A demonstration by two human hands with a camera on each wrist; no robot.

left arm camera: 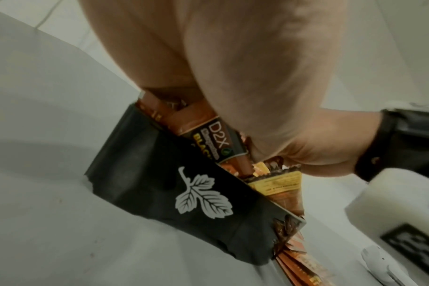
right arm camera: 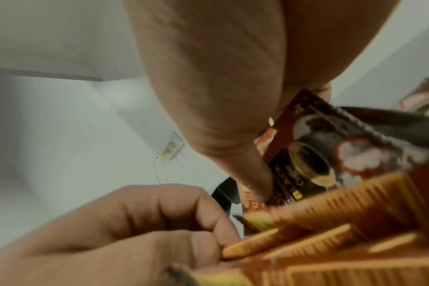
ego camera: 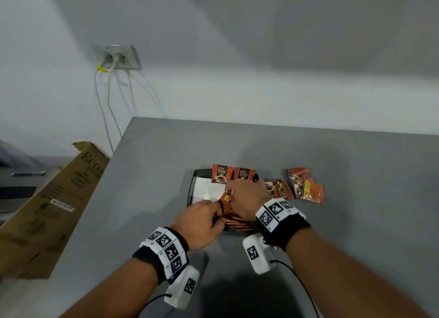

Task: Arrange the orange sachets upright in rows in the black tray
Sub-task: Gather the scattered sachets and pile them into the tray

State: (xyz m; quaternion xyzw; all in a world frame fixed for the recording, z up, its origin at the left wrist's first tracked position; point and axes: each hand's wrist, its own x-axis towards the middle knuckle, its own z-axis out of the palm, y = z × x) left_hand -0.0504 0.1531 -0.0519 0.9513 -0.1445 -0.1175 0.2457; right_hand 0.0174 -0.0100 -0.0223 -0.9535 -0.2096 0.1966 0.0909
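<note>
Your left hand steadies the near sachets while your right hand pinches one sachet tilted above the tray.

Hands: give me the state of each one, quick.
Left hand: fingers curled on the sachets at the tray's near end.
Right hand: pinching a sachet over the tray.

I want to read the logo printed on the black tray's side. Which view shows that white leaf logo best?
The left wrist view: the white leaf logo fills the black tray wall's outer face, sharp and unobstructed. The head view shows the tray from above, so that outer face is hidden. The right wrist view shows only blurred dark tray edges, no logo.
</note>
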